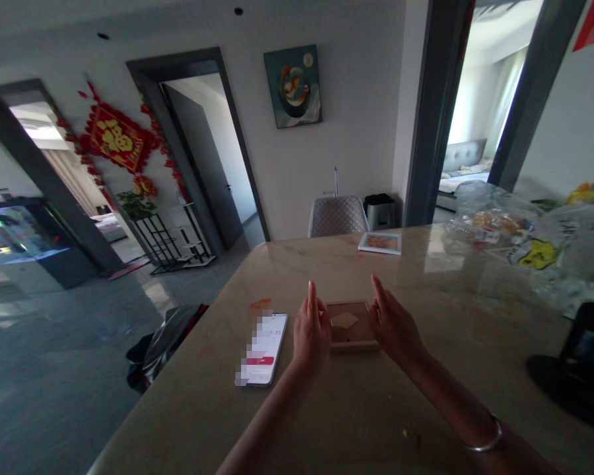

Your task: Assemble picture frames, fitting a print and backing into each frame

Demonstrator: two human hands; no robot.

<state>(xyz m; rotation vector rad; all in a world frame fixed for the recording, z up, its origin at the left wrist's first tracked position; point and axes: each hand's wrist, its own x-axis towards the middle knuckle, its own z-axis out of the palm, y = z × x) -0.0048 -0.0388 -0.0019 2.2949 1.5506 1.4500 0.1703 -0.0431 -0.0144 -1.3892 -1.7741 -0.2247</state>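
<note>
Item: shallow square wooden tray [351, 343], light brown, with a pale cream diamond-shaped piece [345, 320] lying flat in its centre. The tray rests on a polished beige marble countertop [193, 422], straight ahead of the wearer and between the two hands. Its outline is close to square, with no clear long axis.

Left hand [311, 333]: open, fingers upright, just beside the tray's left edge, gripping nothing. Right hand [395, 326]: open, fingers angled inward, tips just beside the tray's right edge, gripping nothing. Neither hand is clearly nearer.

Nearby: white smartphone [262, 349], screen lit and partly pixelated, lying left of the left hand. Thin silver bangle [485, 435] on the right wrist. Farther along the counter: small rectangular picture card [380, 243]. At right: crumpled clear plastic bags [525, 244] with yellow printing, and a black object [584, 356], its form unclear.
</note>
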